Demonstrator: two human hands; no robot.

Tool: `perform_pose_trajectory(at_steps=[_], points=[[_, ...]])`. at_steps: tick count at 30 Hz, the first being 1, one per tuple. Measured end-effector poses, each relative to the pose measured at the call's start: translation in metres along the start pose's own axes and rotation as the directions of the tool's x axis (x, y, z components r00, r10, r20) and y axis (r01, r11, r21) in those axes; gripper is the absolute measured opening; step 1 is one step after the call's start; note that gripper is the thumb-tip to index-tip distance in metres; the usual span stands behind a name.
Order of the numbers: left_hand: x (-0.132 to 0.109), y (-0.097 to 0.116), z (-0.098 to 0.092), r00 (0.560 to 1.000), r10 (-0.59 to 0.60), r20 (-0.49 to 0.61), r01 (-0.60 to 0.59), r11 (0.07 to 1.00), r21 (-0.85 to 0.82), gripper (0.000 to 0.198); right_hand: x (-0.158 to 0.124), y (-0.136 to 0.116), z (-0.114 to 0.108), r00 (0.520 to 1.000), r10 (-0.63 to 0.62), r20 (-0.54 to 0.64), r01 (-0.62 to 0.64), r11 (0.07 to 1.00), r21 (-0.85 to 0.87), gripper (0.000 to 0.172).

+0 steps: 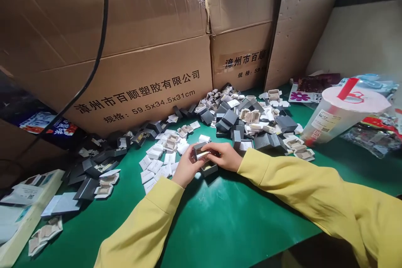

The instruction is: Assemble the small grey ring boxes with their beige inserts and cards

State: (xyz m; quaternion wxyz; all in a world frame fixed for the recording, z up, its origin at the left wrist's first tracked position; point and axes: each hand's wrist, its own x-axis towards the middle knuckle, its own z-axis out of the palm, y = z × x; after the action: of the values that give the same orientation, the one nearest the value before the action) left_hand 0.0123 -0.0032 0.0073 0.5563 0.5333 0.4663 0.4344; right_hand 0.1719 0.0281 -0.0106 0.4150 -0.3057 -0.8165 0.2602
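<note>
The left hand (pixel 186 167) and right hand (pixel 226 156) grip a dark box (pixel 198 147), white packets (pixel 155 166) at nine o'clock, nearer the left

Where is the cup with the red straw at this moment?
In the head view, the cup is at the right of the green table, beside the heaped boxes, beyond the right sleeve.

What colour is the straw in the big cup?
The straw is red, best seen in the head view.

The left carton (pixel 147 63) bears black print, "漳州市百顺塑胶有限公司" and "规格:59.5x34.5x31cm", while the right carton (pixel 241 42) shows "漳州市百顺" and "规格:59", both cut off at right.
</note>
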Motion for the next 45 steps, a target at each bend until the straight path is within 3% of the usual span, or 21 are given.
perform_pose_trajectory(at_steps=[11, 16, 20, 23, 29, 40, 45], points=[[0.000, -0.005, -0.008, 0.990, 0.076, 0.121, -0.080, 0.996, 0.030, 0.053, -0.001, 0.000, -0.001, 0.998, -0.044, 0.040, 0.044, 0.999, -0.014, 0.010], [0.001, -0.007, -0.004, 0.992, 0.090, 0.090, -0.098, 0.992, 0.082, 0.053, -0.001, 0.004, 0.002, 0.973, -0.231, -0.028, 0.228, 0.970, -0.083, 0.009], [0.004, -0.011, -0.001, 0.997, 0.074, -0.001, -0.073, 0.987, 0.146, 0.036, -0.002, 0.005, 0.002, 0.966, -0.258, -0.001, 0.251, 0.942, -0.223, 0.009], [0.004, -0.010, 0.002, 0.996, 0.078, -0.051, -0.067, 0.979, 0.190, 0.032, -0.003, 0.003, 0.001, 0.959, -0.285, 0.009, 0.270, 0.899, -0.344, 0.013], [0.002, -0.008, 0.004, 0.996, 0.087, -0.029, -0.080, 0.979, 0.190, 0.057, -0.003, 0.002, 0.002, 0.925, -0.379, 0.014, 0.334, 0.797, -0.502, 0.017], [0.001, -0.013, 0.004, 0.985, 0.172, -0.006, -0.163, 0.946, 0.282, 0.046, -0.001, 0.000, -0.001, 0.862, -0.507, 0.015, 0.418, 0.694, -0.586, 0.010], [0.001, -0.015, 0.004, 0.987, 0.158, -0.013, -0.146, 0.942, 0.302, 0.039, 0.001, -0.001, -0.005, 0.835, -0.544, 0.081, 0.466, 0.622, -0.629, 0.011]])
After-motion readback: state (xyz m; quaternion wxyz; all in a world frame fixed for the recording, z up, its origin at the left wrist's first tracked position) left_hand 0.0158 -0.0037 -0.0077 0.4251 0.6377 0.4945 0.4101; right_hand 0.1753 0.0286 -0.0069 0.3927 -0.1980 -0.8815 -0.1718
